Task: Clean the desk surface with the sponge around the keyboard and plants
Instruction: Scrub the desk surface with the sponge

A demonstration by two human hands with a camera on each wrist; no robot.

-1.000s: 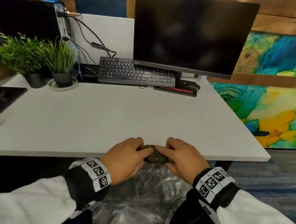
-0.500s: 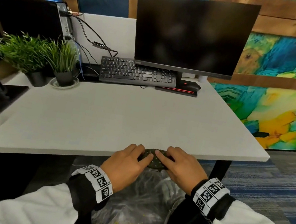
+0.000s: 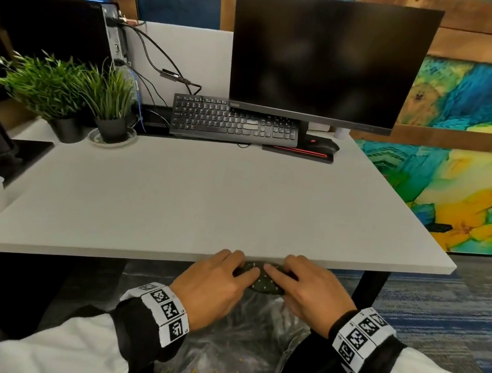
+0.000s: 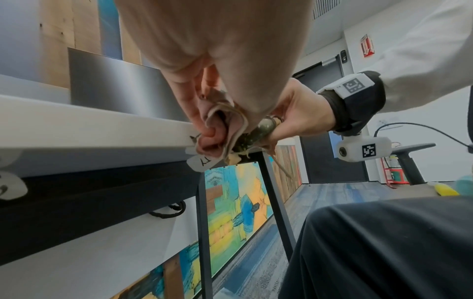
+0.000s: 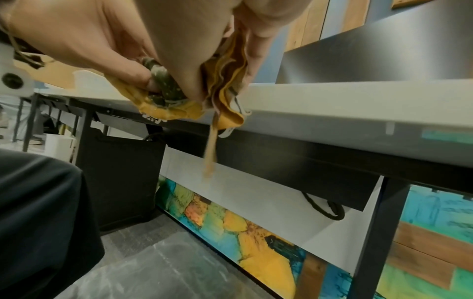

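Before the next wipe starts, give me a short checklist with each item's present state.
1. Sponge gripped by left hand and right hand: ok.
2. Sponge over the bin liner, off the desk's near edge: ok.
3. Crumbs pouring from the sponge: not ok, wait.
4. Desk middle free of things: ok.
5. Keyboard and potted plants at the back: ok.
6. Desk already clean: cannot tell.
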